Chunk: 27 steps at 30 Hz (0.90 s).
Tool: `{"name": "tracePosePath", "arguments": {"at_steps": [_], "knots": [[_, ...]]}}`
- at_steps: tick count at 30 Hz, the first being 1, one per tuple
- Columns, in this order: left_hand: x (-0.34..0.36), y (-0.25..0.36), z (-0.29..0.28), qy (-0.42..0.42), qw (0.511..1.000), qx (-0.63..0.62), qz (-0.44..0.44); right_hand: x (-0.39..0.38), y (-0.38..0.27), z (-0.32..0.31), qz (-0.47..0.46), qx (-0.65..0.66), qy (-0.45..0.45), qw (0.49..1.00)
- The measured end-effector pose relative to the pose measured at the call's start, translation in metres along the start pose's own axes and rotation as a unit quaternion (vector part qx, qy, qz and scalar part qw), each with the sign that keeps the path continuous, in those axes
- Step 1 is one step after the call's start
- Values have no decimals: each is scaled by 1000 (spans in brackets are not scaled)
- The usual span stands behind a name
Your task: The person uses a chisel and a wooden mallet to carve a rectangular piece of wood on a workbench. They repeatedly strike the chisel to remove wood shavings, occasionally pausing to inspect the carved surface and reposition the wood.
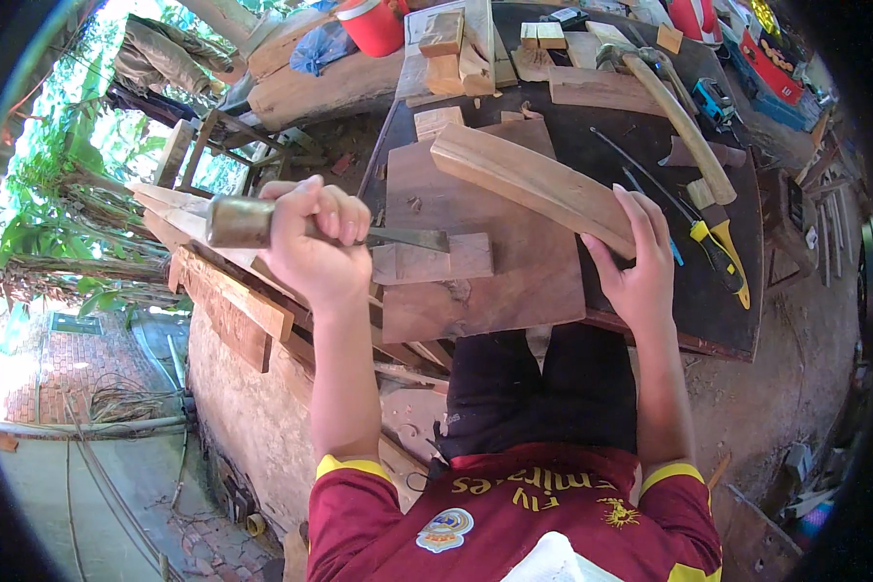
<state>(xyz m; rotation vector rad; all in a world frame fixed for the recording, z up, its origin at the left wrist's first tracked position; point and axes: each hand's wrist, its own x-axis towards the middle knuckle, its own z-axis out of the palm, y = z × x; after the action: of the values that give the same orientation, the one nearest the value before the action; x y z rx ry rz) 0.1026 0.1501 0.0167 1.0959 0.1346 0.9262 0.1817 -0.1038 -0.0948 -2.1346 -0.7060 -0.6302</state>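
Note:
My left hand (320,233) is closed around a chisel (241,222), its thick handle sticking out to the left and its flat blade pointing right. The blade lies over a small pale wood block (471,256), and I cannot tell whether the tip touches it. That block rests on a brown wooden board (538,296) at the table's near left. In my right hand (643,267) is the near end of a long squared wooden bar (524,179). The bar slants up and left above the board, its far end raised beyond the block.
On the dark table (684,310) to the right lie a yellow and black screwdriver (713,254) and a hammer (684,126) with a wooden handle. Wood offcuts (601,89) and a red container (371,27) stand toward the back. Stacked planks (233,301) sit on the left.

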Motion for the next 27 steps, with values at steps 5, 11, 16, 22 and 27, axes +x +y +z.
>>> {"name": "tracePosePath", "arguments": {"at_steps": [5, 11, 16, 22, 27], "knots": [[1, -5, 14, 1, 1000, 16, 8, 20, -13, -16, -24, -146, -94, 984], [2, -6, 34, -34, 997, 65, 31, 50, -24, -1, -2, -144, -194, 970], [8, -18, 33, -64, 993, 80, 66, 75, -20, -7, 200, 72, -227, 950], [15, -22, 28, -50, 993, 66, 84, 132, -68, -54, 77, 178, -111, 975], [10, -21, 27, -50, 993, 55, 89, 177, -143, -96, -93, 29, -65, 993]]}}
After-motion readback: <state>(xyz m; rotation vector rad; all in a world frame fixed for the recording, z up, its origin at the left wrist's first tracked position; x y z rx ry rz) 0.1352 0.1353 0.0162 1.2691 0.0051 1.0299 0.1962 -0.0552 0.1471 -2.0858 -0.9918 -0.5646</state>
